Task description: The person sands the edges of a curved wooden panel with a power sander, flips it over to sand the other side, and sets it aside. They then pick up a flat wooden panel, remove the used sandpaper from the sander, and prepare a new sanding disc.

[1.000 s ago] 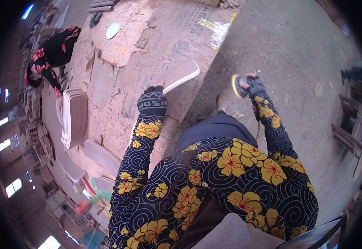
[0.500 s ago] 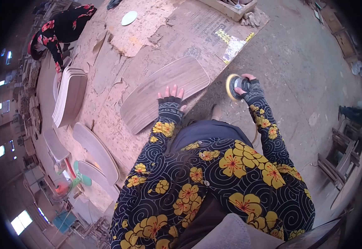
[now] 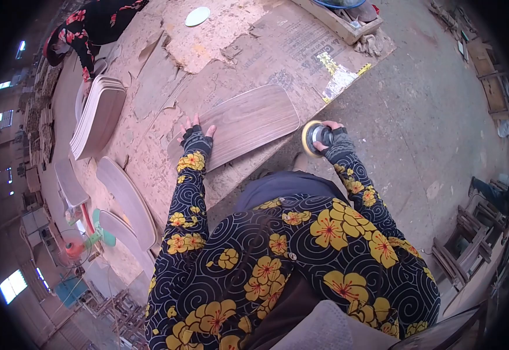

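A long wooden board point(image 3: 254, 119) with rounded corners lies flat near the edge of the worktable point(image 3: 231, 184). On its left end rests my left hand point(image 3: 198, 137), in a fingerless glove, fingers spread and holding nothing. My right hand point(image 3: 331, 140), gloved the same way, is wrapped round a round sander point(image 3: 314, 139) with a yellow pad rim. The sander is off the table's edge, just right of the board, its pad turned toward the board and seemingly not touching it.
A stack of curved boards point(image 3: 100, 116) stands at the left, beside a co-worker in dark flowered clothes point(image 3: 106, 26). Loose boards point(image 3: 127, 201) and a green-bladed fan point(image 3: 98, 234) are lower left. A white disc point(image 3: 197, 16) and wooden box point(image 3: 348, 26) lie at the far side.
My left hand has slid left along the board to its left end. My right hand has brought the sander left and slightly down. The view has shifted a little.
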A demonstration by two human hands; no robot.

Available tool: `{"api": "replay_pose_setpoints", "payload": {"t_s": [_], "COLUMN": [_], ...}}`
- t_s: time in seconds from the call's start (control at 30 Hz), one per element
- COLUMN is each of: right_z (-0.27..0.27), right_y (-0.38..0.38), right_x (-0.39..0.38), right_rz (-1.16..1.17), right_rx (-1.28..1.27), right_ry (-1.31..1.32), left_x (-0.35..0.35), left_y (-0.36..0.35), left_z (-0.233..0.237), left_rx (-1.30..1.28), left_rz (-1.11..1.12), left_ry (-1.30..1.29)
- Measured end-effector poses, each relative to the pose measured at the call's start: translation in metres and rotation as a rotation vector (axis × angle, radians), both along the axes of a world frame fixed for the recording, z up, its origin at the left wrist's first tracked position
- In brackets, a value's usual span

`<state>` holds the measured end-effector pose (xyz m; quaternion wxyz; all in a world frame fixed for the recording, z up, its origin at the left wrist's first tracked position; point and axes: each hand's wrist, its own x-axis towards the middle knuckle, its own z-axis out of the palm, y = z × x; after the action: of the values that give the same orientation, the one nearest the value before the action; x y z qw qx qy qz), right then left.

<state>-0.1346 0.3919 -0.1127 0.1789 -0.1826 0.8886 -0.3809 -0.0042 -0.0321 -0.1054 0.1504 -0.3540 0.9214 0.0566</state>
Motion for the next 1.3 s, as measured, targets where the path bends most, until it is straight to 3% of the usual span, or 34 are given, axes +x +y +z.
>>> {"api": "replay_pose_setpoints", "payload": {"t_s": [0.53,0.67,0.7,0.83,0.97,1.07,1.3], "right_z": [0.014,0.029,0.028,0.068,0.062,0.079,0.072], "right_y": [-0.031,-0.036,-0.034,-0.013,0.001,0.000,0.004], "right_x": [0.003,0.007,0.008,-0.019,-0.049,-0.038,-0.031], "right_rz": [-0.014,-0.059,-0.084,-0.020,0.148,-0.055,-0.103], "right_rx": [-0.131,-0.158,-0.276,-0.766,-1.115,-1.249,-1.298], "right_ry": [0.096,-0.019,-0.005,-0.516,-0.689,-0.903,-0.918], "left_x": [0.005,0.004,0.003,0.006,0.006,0.005,0.006], "left_y": [0.005,0.007,0.006,0.011,0.014,0.016,0.019], "left_z": [0.001,0.000,-0.001,0.002,0.013,0.017,0.020], "left_rx": [-0.008,-0.024,-0.025,-0.015,0.011,-0.006,-0.006], "left_rz": [0.028,0.037,0.030,0.032,0.040,0.032,0.025], "left_ry": [0.098,0.103,0.110,0.140,0.143,0.143,0.159]}}
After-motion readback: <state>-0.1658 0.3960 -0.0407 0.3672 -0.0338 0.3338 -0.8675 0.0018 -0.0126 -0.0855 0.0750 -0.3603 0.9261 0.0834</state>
